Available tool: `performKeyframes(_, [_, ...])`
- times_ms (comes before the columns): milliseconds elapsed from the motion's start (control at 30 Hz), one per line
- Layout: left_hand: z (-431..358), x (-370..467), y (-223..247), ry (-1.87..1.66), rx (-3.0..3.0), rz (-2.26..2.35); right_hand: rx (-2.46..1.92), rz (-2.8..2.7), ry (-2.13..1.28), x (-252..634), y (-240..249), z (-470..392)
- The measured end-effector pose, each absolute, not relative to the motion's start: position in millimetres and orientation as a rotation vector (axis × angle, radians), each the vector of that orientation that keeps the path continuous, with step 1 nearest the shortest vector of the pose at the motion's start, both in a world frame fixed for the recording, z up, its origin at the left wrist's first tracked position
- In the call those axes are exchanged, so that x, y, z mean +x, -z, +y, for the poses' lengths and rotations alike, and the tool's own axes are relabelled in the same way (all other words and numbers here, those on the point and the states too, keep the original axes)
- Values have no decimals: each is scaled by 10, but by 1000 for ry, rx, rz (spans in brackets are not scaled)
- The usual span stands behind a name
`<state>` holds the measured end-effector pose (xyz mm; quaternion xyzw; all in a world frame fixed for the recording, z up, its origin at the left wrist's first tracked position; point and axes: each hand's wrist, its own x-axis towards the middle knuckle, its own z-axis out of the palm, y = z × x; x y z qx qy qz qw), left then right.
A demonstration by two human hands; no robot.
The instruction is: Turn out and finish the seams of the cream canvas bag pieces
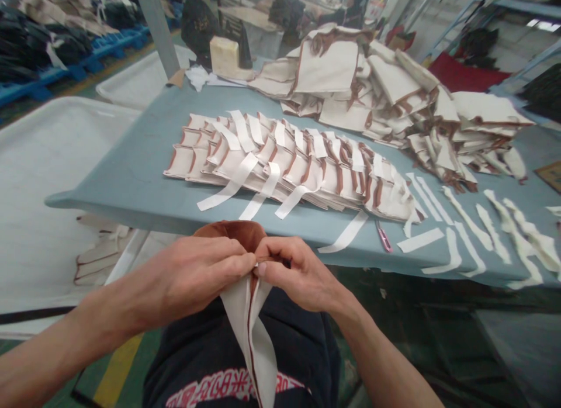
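Observation:
My left hand [204,273] and my right hand [302,276] meet in front of my body, just off the table's near edge. Both pinch the same sewn piece, a cream fabric piece with brown trim [245,320], at a seam between the thumbs. Its brown side [232,228] bulges up behind my fingers, while a pale strip hangs down over my dark apron [302,343]. Something small and white shows between the fingertips, too small to name. Beyond the hands lies a long overlapping row of cream pieces with brown edges [291,165], with white strips [230,183] across it.
The blue-covered table [127,174] carries a large heap of cream pieces [328,66] at the back. A pink-handled tool [384,237] and loose white strips [421,241] lie to the right. White bins [48,145] stand left, near a metal post [158,31].

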<state>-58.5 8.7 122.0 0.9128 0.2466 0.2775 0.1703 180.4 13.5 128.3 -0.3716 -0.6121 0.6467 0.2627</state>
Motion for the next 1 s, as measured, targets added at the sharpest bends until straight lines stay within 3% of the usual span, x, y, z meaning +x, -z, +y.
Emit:
performKeyframes(167, [68, -622, -1067, -679, 2687, 679, -928, -1454, -1927, 1776, -1152, 90])
performKeyframes(333, [22, -507, -1152, -921, 2652, 620, -1003, -1555, -1821, 1789, -1248, 62])
performKeyframes(433, [-36, -482, -1287, -976, 2455, 741, -1007, -1758, -1647, 1812, -1396, 20])
performKeyframes(600, [-63, -554, -1583, -581, 2161, 914, -922, -2153, -1028, 1854, -1573, -25])
performKeyframes(700, [-27, -574, -1648, -494, 2120, 902, -855, -2243, -893, 1865, -1613, 2])
performKeyframes(1000, [119, -486, -1633, -388, 1913, 755, -840, -2122, -1334, 1913, -1575, 200])
